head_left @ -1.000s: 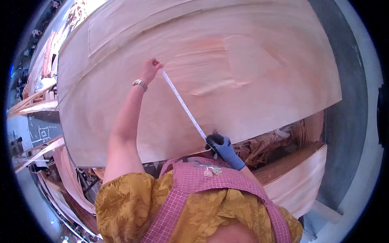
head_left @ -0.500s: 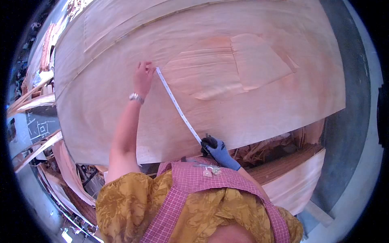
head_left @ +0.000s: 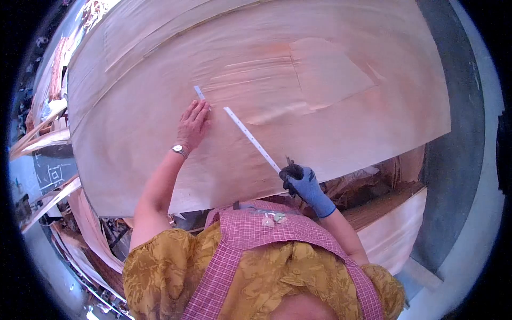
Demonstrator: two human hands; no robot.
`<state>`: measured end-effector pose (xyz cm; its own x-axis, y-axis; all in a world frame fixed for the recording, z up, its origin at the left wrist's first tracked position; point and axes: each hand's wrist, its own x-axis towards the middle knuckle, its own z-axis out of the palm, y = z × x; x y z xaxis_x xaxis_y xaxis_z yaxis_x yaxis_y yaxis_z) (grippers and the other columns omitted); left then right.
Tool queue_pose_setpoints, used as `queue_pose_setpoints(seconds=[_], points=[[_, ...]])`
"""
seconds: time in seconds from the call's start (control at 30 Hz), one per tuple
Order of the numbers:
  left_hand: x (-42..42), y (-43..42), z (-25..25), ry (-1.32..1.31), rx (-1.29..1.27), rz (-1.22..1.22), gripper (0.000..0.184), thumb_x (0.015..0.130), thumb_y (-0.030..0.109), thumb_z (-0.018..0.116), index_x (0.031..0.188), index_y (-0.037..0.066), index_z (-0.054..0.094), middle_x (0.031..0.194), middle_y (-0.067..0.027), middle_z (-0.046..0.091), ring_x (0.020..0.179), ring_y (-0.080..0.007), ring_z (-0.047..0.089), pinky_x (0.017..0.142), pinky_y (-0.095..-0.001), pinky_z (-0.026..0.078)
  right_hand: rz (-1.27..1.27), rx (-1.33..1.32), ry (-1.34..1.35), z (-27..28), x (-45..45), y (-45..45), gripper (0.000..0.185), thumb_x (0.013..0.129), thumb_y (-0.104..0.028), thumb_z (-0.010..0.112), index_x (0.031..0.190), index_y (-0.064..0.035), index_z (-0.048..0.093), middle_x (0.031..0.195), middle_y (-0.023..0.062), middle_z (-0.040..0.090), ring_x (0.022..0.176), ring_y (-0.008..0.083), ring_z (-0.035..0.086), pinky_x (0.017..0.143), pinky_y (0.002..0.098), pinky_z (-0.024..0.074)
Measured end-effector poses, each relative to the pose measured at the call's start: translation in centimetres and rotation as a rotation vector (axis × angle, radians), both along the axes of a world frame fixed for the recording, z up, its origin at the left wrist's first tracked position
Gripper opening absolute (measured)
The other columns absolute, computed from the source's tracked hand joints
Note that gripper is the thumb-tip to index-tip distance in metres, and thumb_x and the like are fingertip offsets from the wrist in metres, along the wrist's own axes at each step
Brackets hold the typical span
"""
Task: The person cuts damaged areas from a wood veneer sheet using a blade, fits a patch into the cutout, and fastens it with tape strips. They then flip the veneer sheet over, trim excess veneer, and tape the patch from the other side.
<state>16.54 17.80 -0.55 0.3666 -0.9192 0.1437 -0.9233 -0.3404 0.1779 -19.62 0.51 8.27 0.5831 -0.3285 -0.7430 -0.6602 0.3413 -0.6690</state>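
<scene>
My left hand point(head_left: 193, 125), bare and with a watch at the wrist, lies flat on the wood veneer sheet point(head_left: 138, 160). Under its fingertips is a short piece of white tape point(head_left: 199, 92), its far end poking out. My right hand point(head_left: 301, 184), in a blue and black glove, is closed on a longer strip of white perforated tape point(head_left: 252, 138) near the sheet's front edge. That strip slants up and left, its free end apart from the short piece. A small dark pointed thing point(head_left: 289, 160) juts from the glove; its kind is unclear.
A veneer patch point(head_left: 330, 69) with creased edges lies on the sheet's middle. Below the front edge are stacked wood pieces point(head_left: 389, 213) and scraps. Loose veneer strips point(head_left: 90, 218) hang at the left. Grey floor point(head_left: 453, 106) runs along the right.
The tape that ran between both hands is now in two pieces. My left hand has turned flat onto the short one; my right hand has shifted right with the longer strip.
</scene>
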Motion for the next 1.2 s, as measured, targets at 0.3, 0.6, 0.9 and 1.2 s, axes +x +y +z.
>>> queue_pose_setpoints(seconds=[0.3, 0.6, 0.9, 1.2], points=[[-10.9, -3.4, 2.4, 1.559, -0.005, 0.775, 0.037, 0.099, 0.039, 0.057, 0.104, 0.004, 0.068, 0.072, -0.0023, 0.058, 0.061, -0.0140, 0.057, 0.053, -0.0291, 0.046, -0.243, 0.330, -0.127, -0.2, -2.3, 0.1, 0.023, 0.093, -0.018, 0.067, 0.106, 0.0012, 0.068, 0.077, 0.0047, 0.067, 0.060, 0.0107, 0.062, 0.052, 0.0235, 0.0483], [-10.4, -14.8, 4.9, 1.658, -0.111, 0.556, 0.032, 0.094, 0.036, 0.067, 0.099, 0.006, 0.070, 0.063, 0.0069, 0.048, 0.050, -0.0052, 0.039, 0.045, -0.0249, 0.032, -0.414, 0.120, -0.090, 0.6, -7.3, 0.2, 0.023, 0.092, -0.016, 0.069, 0.106, 0.0024, 0.069, 0.080, 0.0033, 0.067, 0.061, 0.0107, 0.061, 0.055, 0.0249, 0.0498], [-11.5, -26.6, -0.5, 1.260, -0.020, 0.222, 0.024, 0.086, 0.027, 0.075, 0.088, 0.004, 0.071, 0.071, -0.0002, 0.061, 0.060, -0.0095, 0.052, 0.053, -0.0274, 0.042, -0.649, -0.008, -0.073, -0.8, -9.0, -2.0, 0.022, 0.091, -0.019, 0.071, 0.103, -0.0012, 0.070, 0.072, 0.0024, 0.066, 0.057, 0.0086, 0.059, 0.051, 0.0231, 0.0464], [-13.5, -27.1, 0.3, 0.628, -0.014, 0.125, 0.032, 0.077, 0.021, 0.077, 0.097, 0.002, 0.062, 0.096, -0.0175, 0.066, 0.088, -0.0338, 0.064, 0.074, -0.0424, 0.050, -0.662, 0.042, -0.060, -2.5, -9.3, -3.0, 0.022, 0.090, -0.020, 0.073, 0.100, -0.0019, 0.069, 0.071, 0.0029, 0.065, 0.053, 0.0091, 0.058, 0.049, 0.0236, 0.0487]])
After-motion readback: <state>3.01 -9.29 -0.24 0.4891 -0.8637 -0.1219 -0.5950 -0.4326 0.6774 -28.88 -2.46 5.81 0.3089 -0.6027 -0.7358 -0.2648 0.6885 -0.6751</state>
